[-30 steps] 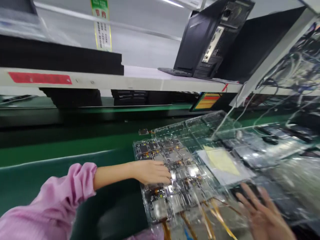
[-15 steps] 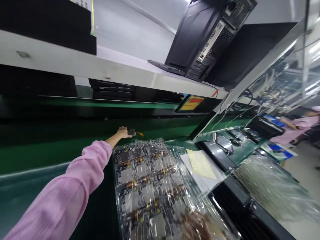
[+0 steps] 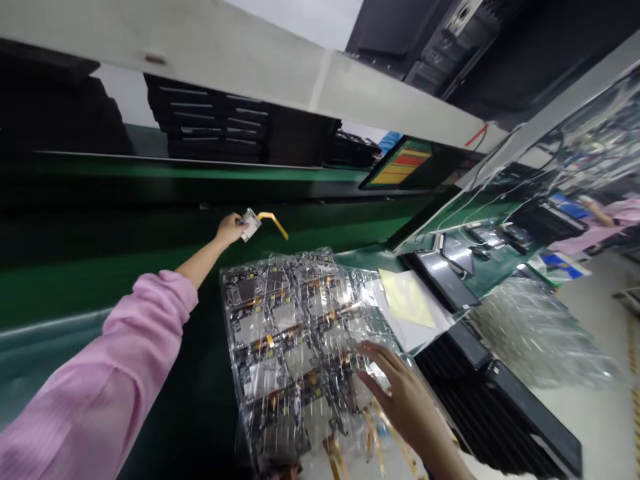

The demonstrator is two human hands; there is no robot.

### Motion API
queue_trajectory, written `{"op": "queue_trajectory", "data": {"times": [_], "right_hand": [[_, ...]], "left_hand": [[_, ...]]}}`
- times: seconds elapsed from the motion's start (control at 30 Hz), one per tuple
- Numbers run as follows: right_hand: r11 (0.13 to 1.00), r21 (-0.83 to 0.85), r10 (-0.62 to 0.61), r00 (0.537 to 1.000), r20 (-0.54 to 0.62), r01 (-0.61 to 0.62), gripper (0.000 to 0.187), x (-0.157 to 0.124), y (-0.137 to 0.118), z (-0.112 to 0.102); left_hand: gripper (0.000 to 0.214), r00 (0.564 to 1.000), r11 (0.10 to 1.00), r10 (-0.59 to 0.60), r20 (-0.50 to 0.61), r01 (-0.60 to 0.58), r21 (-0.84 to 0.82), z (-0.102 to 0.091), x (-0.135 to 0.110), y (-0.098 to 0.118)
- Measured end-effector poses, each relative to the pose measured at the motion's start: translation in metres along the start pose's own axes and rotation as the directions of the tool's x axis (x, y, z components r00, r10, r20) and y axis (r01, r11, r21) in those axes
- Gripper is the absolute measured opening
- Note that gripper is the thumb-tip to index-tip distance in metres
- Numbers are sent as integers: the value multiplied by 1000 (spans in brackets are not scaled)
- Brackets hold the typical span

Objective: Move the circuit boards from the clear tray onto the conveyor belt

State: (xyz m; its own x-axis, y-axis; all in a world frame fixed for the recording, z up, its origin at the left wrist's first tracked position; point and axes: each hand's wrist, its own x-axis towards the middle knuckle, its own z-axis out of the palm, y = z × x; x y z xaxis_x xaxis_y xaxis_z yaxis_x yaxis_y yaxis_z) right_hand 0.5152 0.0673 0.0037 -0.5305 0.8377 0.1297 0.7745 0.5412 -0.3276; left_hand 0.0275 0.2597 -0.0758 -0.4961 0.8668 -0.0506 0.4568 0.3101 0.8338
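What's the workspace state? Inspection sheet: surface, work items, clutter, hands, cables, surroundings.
Surface: green bench top bearing a clear plastic tray.
Work items: circuit board with orange ribbon, off the tray; more boards fill the tray.
Clutter: yellow sheet on white paper.
Hands: left hand grips the circuit board; right hand over the tray, open, contact unclear.
Cables: tangle at upper right, blurred.
Surroundings: computer case on shelf; co-worker at far right.

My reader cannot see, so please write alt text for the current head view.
A person's left hand holds a small circuit board with an orange ribbon cable; the right hand is over a clear plastic tray of similar boards.
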Motion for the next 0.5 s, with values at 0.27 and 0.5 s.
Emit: {"op": "queue_trajectory", "data": {"times": [0.27,0.5], "right_hand": [[983,-115,-133,988,82,142,34,47,13,44],[980,-162,-106,993,58,115,34,61,11,48]], "left_hand": [[42,889,816,-192,-416,-90,-570,-111,-136,-110],[50,866,702,-271,-421,-121,-702,-148,-203,-155]]}}
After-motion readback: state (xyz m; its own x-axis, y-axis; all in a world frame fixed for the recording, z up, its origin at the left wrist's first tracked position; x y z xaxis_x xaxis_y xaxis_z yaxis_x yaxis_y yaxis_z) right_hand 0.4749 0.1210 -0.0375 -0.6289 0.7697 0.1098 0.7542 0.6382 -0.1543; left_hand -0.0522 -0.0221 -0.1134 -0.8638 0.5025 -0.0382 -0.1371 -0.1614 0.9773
